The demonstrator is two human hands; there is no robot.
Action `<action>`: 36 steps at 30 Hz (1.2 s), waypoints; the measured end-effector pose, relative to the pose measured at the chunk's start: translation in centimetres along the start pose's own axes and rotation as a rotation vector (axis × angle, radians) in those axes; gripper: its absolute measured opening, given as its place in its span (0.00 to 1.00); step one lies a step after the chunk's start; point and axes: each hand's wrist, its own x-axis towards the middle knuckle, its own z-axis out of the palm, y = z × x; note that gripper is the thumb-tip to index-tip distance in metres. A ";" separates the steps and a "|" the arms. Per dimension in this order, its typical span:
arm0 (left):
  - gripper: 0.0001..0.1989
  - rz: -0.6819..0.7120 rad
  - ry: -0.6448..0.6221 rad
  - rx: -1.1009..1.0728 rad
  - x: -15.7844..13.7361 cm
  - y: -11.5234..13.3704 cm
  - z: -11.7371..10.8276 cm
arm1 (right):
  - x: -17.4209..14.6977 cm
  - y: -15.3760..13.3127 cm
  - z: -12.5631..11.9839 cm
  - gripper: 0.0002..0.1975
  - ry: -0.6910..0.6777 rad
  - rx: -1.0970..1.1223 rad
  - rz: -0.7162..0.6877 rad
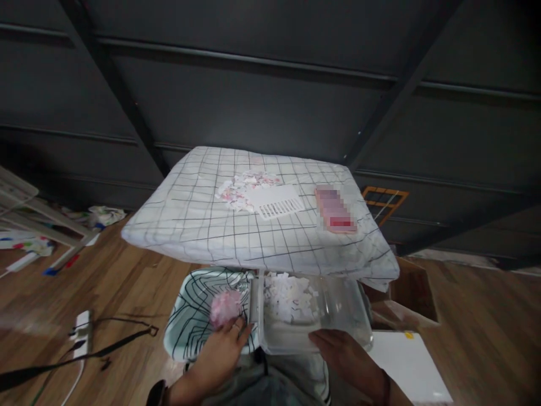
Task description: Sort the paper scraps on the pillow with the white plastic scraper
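Observation:
My left hand (pixel 228 340) reaches over the near rim of a pale green basin (pixel 173 332) with black web-like lines. Its fingers are apart, with the tips at a clump of pink paper scraps (pixel 226 307) inside; any scraps under them are hidden. My right hand (pixel 340 347) lies with outstretched fingers over the near rim of a clear plastic box (pixel 344 307). White paper scraps (pixel 291 296) fill the box's left part. On the table above, a white slotted plastic piece (pixel 276 201) lies against a pile of white and pink scraps (pixel 240 189).
A phone (pixel 336 208), partly blurred out, lies on the right of the table with a white checked cloth (pixel 194 220). Behind rises a dark panel wall (pixel 253 96). On the wooden floor are a power strip (pixel 82 332), a black strap (pixel 114 349), a cardboard box (pixel 414 287) and a white board (pixel 408 363).

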 end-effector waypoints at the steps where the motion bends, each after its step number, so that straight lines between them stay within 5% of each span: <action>1: 0.33 0.034 0.025 0.013 0.0 0.1 0.0 | -0.1 0.3 0.1 0.19 0.009 -0.003 -0.020; 11: 0.19 0.159 0.137 0.130 1.9 -3.1 -1.8 | 1.4 1.0 0.8 0.14 0.013 -0.049 -0.059; 17: 0.15 0.189 0.144 0.160 3.0 -4.6 -2.0 | 3.5 1.0 0.6 0.21 0.042 -0.107 0.002; 25: 0.22 0.166 0.104 -0.004 1.3 -6.1 -2.4 | 3.0 0.8 0.7 0.24 -0.028 -0.060 0.089; 36: 0.16 0.181 -0.015 0.002 2.1 -5.9 -3.5 | 3.7 1.2 2.8 0.18 -0.070 -0.026 0.101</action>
